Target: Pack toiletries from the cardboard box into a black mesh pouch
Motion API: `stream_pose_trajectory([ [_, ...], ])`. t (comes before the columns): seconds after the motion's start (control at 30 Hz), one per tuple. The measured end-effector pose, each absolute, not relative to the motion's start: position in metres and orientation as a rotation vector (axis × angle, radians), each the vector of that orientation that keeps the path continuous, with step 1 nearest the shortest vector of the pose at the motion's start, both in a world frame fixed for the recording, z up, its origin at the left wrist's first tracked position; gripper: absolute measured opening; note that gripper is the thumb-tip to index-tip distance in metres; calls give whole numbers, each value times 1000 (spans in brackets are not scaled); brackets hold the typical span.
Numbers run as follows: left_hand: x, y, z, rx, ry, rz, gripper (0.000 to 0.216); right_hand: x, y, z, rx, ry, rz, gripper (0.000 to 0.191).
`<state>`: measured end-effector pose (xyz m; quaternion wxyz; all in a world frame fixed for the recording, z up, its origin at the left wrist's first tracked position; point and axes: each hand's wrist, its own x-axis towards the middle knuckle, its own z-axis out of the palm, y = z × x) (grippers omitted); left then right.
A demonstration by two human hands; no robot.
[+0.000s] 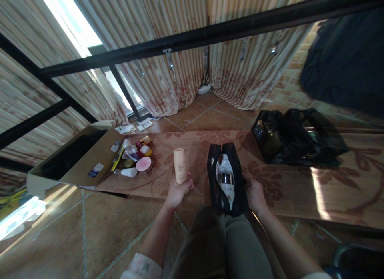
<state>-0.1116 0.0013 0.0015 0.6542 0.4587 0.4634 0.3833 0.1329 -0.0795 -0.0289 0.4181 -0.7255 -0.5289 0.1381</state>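
My left hand (177, 191) is closed around a tall peach-coloured bottle (180, 165), held upright above the patterned mat (288, 179). My right hand (254, 193) grips the right side of an open black pouch (238, 179) that stands on the mat against my knees. Inside the pouch lies a clear bottle with a dark band (227, 177). To the left of the peach bottle a cluster of small toiletries (136, 157) lies on the mat, among them a round pink compact (143, 164) and a white tube (128, 172).
An open cardboard box (75, 159) lies at the left on the tiled floor. A crumpled black bag (295, 137) sits on the mat at the right. Curtains (180, 71) hang behind, and black metal bars (210, 33) cross overhead.
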Motion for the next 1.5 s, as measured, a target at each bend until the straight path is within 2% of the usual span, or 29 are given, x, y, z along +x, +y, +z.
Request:
stream_pose_trajectory([
  [0.17,-117,4,-3,1199,1062,837,40,135,-79,-30,-1813,-1367,365,29],
  [0.5,-118,-1,-10,1250,1107,831,53,134,-79,-31,-1836,-1367,330,29],
  [0.77,-116,-2,-8,1153,1044,862,48,135,-79,-30,-1800,-1368,357,29],
  [0.93,-117,-1,-6,1176,1048,935,36,135,-80,-31,-1810,-1376,360,30],
  [1.17,-110,-3,-9,1350,1291,933,51,136,-79,-36,-1801,-1383,352,33],
  [1.5,-97,-7,-2,1301,1358,919,38,136,-79,-35,-1833,-1366,354,29],
])
